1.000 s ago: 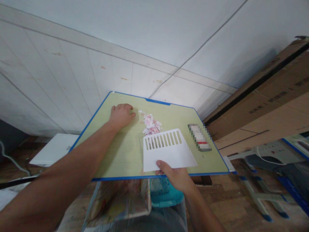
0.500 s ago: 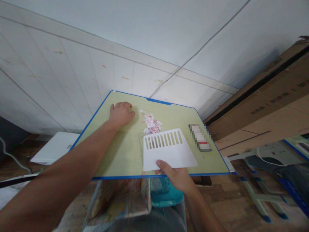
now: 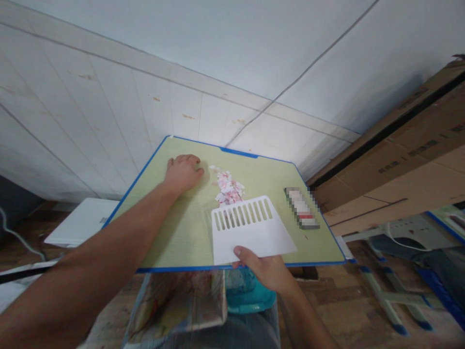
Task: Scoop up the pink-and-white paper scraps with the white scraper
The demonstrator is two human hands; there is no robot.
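Note:
My right hand [image 3: 267,269] grips the near edge of a white slotted scraper [image 3: 250,240], thumb on top and fingers partly hidden beneath it. The scraper is flat and flared, with a row of long slots along its far side. Just beyond that side lies a loose pile of small white and pink paper scraps [image 3: 229,186] on the pale green tabletop [image 3: 174,232]. My left hand [image 3: 184,172] rests palm down on the table to the left of the pile, its fingers apart and slightly bent, holding nothing.
A phone-like object [image 3: 302,208], blurred out, lies at the table's right side. Blue edging runs round the tabletop. Below the near edge are an open box [image 3: 189,310] and a teal basin [image 3: 250,295]. Cardboard boxes [image 3: 399,155] stand on the right; a white wall rises behind.
The scraper has shifted slightly toward me and to the left in my right hand. My left hand and the paper scraps have stayed nearly in place.

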